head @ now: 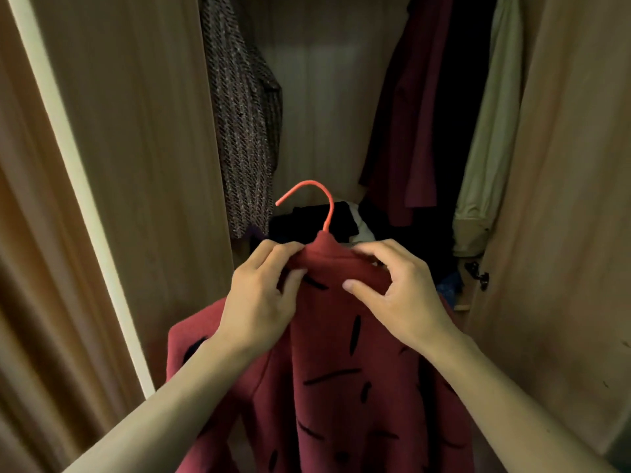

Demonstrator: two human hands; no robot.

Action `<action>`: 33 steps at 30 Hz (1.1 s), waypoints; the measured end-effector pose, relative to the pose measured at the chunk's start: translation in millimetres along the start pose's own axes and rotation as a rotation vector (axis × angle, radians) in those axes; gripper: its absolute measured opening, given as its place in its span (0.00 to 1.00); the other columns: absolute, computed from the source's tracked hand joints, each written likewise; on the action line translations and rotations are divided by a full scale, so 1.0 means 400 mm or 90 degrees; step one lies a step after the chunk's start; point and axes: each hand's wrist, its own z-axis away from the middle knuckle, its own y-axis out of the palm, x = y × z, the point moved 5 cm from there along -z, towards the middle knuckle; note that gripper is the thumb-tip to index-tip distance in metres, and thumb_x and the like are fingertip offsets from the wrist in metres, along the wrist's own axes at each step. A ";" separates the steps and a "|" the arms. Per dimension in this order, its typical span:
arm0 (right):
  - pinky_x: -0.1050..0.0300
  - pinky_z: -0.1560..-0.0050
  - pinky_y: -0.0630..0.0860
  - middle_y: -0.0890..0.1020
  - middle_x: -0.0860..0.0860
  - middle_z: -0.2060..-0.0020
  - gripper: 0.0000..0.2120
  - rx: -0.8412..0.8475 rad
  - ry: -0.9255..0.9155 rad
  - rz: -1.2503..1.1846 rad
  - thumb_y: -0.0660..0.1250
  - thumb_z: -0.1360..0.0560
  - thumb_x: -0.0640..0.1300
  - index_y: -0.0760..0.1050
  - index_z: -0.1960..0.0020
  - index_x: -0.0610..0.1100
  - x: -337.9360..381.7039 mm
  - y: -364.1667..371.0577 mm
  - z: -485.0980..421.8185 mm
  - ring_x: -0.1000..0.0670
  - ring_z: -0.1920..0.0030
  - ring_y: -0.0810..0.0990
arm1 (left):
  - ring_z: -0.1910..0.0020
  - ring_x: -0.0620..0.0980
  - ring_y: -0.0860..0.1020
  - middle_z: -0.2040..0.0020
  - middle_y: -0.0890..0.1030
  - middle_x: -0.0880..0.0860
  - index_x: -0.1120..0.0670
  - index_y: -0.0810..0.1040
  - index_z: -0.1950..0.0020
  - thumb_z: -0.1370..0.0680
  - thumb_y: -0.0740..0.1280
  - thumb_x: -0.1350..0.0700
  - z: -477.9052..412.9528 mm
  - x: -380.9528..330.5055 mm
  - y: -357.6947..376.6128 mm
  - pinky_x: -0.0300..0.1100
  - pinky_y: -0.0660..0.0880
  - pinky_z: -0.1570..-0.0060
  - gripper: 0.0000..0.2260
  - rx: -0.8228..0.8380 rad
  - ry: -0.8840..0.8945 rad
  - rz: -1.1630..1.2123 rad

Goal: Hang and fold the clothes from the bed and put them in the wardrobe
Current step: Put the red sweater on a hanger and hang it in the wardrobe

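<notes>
A dark red garment with black dash marks (334,377) hangs on a red hanger whose hook (317,199) sticks up from the collar. I hold it in front of the open wardrobe (324,97). My left hand (263,298) pinches the left side of the collar. On the right side, my right hand (396,291) grips the collar with thumb in front and fingers curled over the top. The hanger's arms are hidden inside the garment.
Inside the wardrobe a patterned grey-brown garment (246,131) hangs at the left; maroon (409,114), dark and pale green (491,124) clothes hang at the right. Dark folded clothes (314,220) lie on the bottom. The wardrobe doors (136,148) stand open at both sides.
</notes>
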 end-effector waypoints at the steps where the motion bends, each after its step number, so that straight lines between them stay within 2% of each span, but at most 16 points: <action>1: 0.65 0.42 0.73 0.79 0.58 0.48 0.20 0.007 0.007 0.016 0.77 0.31 0.45 0.78 0.41 0.49 -0.014 -0.012 0.009 0.60 0.45 0.78 | 0.56 0.42 0.75 0.53 0.79 0.51 0.60 0.80 0.43 0.26 0.73 0.66 -0.004 -0.001 0.001 0.27 0.69 0.50 0.12 -0.007 -0.002 -0.003; 7: 0.58 0.41 0.74 0.77 0.59 0.45 0.22 0.005 0.072 0.121 0.76 0.30 0.48 0.76 0.38 0.51 -0.115 -0.089 0.069 0.58 0.44 0.76 | 0.58 0.38 0.71 0.55 0.78 0.51 0.61 0.81 0.44 0.27 0.74 0.67 -0.009 -0.010 0.008 0.22 0.66 0.54 0.12 -0.040 -0.002 -0.014; 11: 0.66 0.42 0.72 0.78 0.58 0.47 0.18 -0.002 0.095 0.180 0.75 0.28 0.43 0.78 0.39 0.50 -0.182 -0.142 0.098 0.58 0.46 0.77 | 0.59 0.40 0.71 0.56 0.76 0.49 0.60 0.81 0.44 0.26 0.73 0.67 -0.006 -0.016 0.015 0.23 0.68 0.59 0.12 -0.046 -0.001 -0.013; 16: 0.74 0.52 0.71 0.80 0.55 0.55 0.13 -0.005 0.108 0.221 0.74 0.28 0.35 0.82 0.46 0.46 -0.250 -0.161 0.106 0.60 0.58 0.78 | 0.58 0.42 0.74 0.54 0.78 0.51 0.60 0.81 0.44 0.26 0.71 0.64 0.000 -0.028 0.028 0.23 0.68 0.58 0.11 -0.046 0.006 0.002; 20: 0.64 0.55 0.78 0.82 0.55 0.61 0.09 -0.029 0.107 0.185 0.75 0.29 0.34 0.84 0.52 0.45 -0.267 -0.176 0.109 0.58 0.61 0.81 | 0.58 0.43 0.74 0.54 0.78 0.51 0.60 0.81 0.44 0.26 0.70 0.61 0.004 -0.017 0.026 0.24 0.68 0.55 0.11 -0.044 -0.005 -0.005; 24: 0.72 0.58 0.75 0.82 0.57 0.65 0.07 -0.048 0.139 0.153 0.77 0.31 0.36 0.84 0.56 0.44 -0.267 -0.188 0.111 0.60 0.59 0.82 | 0.58 0.42 0.73 0.55 0.77 0.49 0.61 0.81 0.45 0.25 0.70 0.61 0.009 -0.006 0.018 0.24 0.68 0.53 0.10 -0.052 -0.014 -0.015; 30: 0.65 0.55 0.80 0.81 0.55 0.61 0.13 0.020 0.171 0.165 0.75 0.31 0.31 0.85 0.51 0.46 -0.269 -0.175 0.120 0.60 0.59 0.80 | 0.57 0.42 0.74 0.54 0.77 0.49 0.61 0.82 0.45 0.25 0.69 0.61 0.028 -0.001 0.021 0.25 0.67 0.50 0.10 -0.050 -0.014 -0.011; 33: 0.65 0.55 0.80 0.81 0.55 0.61 0.15 0.027 0.166 0.170 0.75 0.31 0.30 0.85 0.51 0.47 -0.265 -0.179 0.124 0.60 0.60 0.80 | 0.57 0.45 0.76 0.54 0.78 0.51 0.62 0.82 0.45 0.25 0.69 0.61 0.034 0.009 0.025 0.31 0.72 0.51 0.10 -0.038 0.005 0.001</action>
